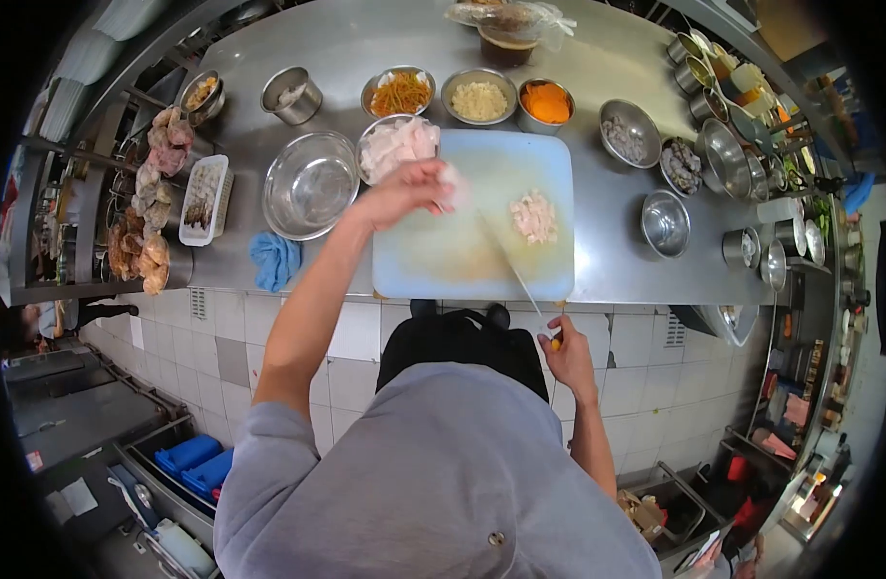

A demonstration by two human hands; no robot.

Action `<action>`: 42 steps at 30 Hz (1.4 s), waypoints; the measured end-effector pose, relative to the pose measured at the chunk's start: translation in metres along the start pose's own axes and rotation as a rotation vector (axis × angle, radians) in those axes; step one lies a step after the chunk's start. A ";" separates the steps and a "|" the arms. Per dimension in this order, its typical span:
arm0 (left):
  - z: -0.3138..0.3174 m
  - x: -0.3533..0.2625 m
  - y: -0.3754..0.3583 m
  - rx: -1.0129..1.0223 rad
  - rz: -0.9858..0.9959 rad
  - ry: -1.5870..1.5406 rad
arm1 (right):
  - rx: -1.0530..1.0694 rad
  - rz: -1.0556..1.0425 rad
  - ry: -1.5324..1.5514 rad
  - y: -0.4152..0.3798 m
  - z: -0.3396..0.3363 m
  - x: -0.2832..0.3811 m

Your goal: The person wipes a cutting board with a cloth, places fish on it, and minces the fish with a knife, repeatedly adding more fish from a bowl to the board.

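My left hand [412, 192] is closed on a piece of pale raw meat [450, 189], held over the upper left of the white cutting board [414, 275]. Just behind that hand, a metal bowl holds more pale raw meat slices [401, 143]. In my right hand [567, 355], in front of the counter edge, is the yellow handle of a knife [516, 274]. Its long thin blade slants up and left over the board. A small heap of diced pale meat [533, 217] lies on the board's right side.
Behind the board stand bowls of brown shreds [401, 93], a chopped pale ingredient [478, 98] and an orange ingredient [546, 102]. A large metal bowl [312, 185] and a blue cloth [275, 261] are on the left. More metal bowls [666, 223] stand right.
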State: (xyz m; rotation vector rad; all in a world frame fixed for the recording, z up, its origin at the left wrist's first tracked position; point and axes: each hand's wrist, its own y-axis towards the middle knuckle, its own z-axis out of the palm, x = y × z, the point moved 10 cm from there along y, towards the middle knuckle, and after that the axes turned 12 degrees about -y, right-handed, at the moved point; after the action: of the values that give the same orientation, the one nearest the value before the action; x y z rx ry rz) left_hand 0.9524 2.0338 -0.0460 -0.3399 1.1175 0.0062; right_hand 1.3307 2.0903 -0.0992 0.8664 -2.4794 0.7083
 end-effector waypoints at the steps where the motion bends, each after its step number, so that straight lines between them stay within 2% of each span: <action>1: 0.018 0.025 0.002 0.071 -0.044 0.009 | -0.005 0.004 0.003 0.001 -0.003 0.001; 2: 0.035 0.050 0.003 0.143 -0.088 0.017 | -0.009 0.009 0.005 0.003 -0.006 0.002; 5: 0.042 0.097 0.007 -0.035 -0.068 0.769 | 0.011 0.025 -0.002 0.006 -0.007 0.002; 8: 0.021 0.095 -0.013 -0.411 -0.010 0.908 | 0.004 0.015 -0.024 0.005 -0.010 0.009; 11: -0.002 0.104 -0.031 -0.584 -0.012 0.695 | 0.014 0.018 -0.035 -0.001 -0.008 0.010; 14: 0.058 0.097 -0.043 -0.262 0.587 0.920 | 0.008 -0.011 -0.022 -0.003 -0.004 0.015; 17: 0.073 0.105 -0.039 -0.269 0.488 1.101 | 0.012 -0.029 -0.023 -0.005 -0.010 0.028; 20: 0.061 0.082 -0.044 -0.480 0.479 1.031 | 0.004 -0.060 -0.059 -0.007 -0.015 0.035; 23: 0.056 0.080 -0.045 -0.439 0.508 0.982 | 0.022 -0.074 -0.084 -0.009 -0.015 0.038; 26: 0.080 0.092 -0.040 -0.224 0.605 0.953 | 0.020 -0.118 -0.120 -0.015 -0.011 0.044; 34: 0.091 0.102 -0.032 -0.205 0.559 1.008 | 0.074 -0.118 -0.291 -0.046 -0.017 0.054; 37: 0.090 0.103 -0.032 -0.201 0.560 0.999 | 0.171 -0.088 -0.362 -0.060 -0.017 0.043; 42: 0.092 0.104 -0.035 -0.219 0.591 1.010 | 0.002 -0.288 -0.285 -0.001 0.029 0.059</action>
State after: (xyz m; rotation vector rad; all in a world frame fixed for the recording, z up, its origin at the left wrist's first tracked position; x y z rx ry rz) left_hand 1.0853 2.0085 -0.0919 -0.1842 2.1980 0.5327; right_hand 1.2825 2.0464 -0.0897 1.3739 -2.5141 0.5171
